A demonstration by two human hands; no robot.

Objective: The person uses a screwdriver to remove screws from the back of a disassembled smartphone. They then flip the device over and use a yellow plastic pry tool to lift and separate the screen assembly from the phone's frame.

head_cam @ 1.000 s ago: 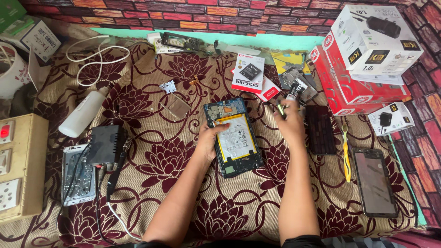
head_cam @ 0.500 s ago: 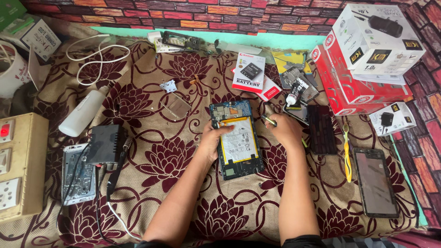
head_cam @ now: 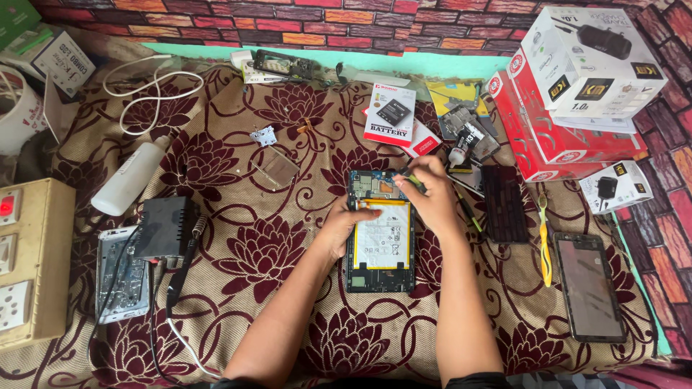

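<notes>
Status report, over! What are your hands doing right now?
Left hand steadies opened tablet. Right hand works screwdriver at its top edge. Nothing blocking.

The opened tablet [head_cam: 380,238] lies mid-cloth, between the soldering station [head_cam: 166,227] at left and the loose screen [head_cam: 591,284] at right.

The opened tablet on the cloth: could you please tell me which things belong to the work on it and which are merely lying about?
In use:
- opened tablet, steadied by the left hand
- small tool in the right hand, tip on the tablet's upper end

Lying about:
- white bottle
- white cable
- dark screen panel
- boxes
- soldering station
</notes>
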